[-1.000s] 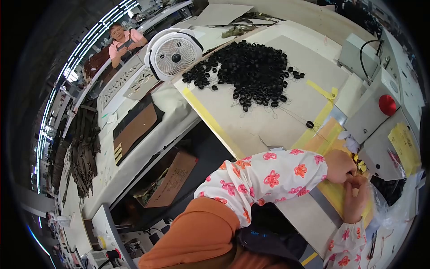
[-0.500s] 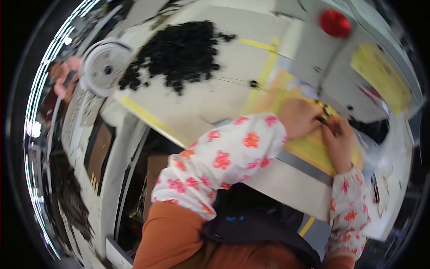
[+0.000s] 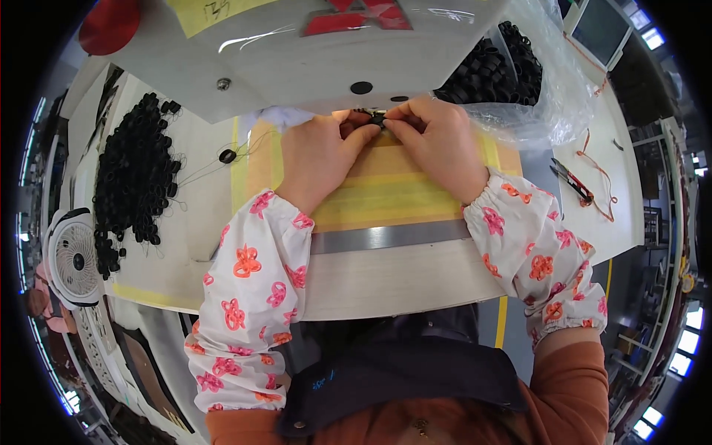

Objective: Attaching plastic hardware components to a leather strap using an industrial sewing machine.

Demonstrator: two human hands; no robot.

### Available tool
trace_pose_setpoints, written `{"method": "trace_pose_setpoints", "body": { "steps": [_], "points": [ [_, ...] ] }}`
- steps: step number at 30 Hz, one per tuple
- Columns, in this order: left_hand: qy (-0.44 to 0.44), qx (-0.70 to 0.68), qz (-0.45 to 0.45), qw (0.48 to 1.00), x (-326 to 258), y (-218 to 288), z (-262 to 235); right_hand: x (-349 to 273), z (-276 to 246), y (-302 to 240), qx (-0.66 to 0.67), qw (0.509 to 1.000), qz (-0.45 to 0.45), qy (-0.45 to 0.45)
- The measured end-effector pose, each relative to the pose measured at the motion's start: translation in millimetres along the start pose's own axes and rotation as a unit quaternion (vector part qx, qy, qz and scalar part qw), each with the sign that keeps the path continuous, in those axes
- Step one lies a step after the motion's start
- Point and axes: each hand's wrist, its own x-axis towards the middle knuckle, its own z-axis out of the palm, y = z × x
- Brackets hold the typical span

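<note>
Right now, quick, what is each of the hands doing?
Left hand: closed, fingertips pinching a small black part under the machine.
Right hand: closed, pinching the same small black part from the other side.

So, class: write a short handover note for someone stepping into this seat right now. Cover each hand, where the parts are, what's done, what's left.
Left hand and right hand: both pinch one small black ring at the machine's front edge, over the yellow mat.
Parts: loose black rings heaped far left; more in the clear bag at right.
Done: cannot tell.
Left: the heap looks unprocessed.
</note>
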Motion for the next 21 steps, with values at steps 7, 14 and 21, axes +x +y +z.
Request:
{"method": "trace_pose_setpoints", "body": {
  "steps": [7, 14, 21],
  "points": [
    [-0.005, -0.026, -0.011, 1.000, 5.0, -4.5, 0.2, 3.8, -1.0, 5.3, -0.054, 0.998, -0.025, -0.025],
    [-0.022, -0.049, -0.018, 0.998, 6.4, -12.0, -1.2, 4.0, 1.0, 5.4, -0.044, 0.998, -0.041, -0.017],
    [-0.013, -0.003, 0.007, 1.000, 5.2, -10.3, -2.0, 3.0, 1.1, 8.9, -0.034, 0.998, -0.052, -0.011]
  ]
}}
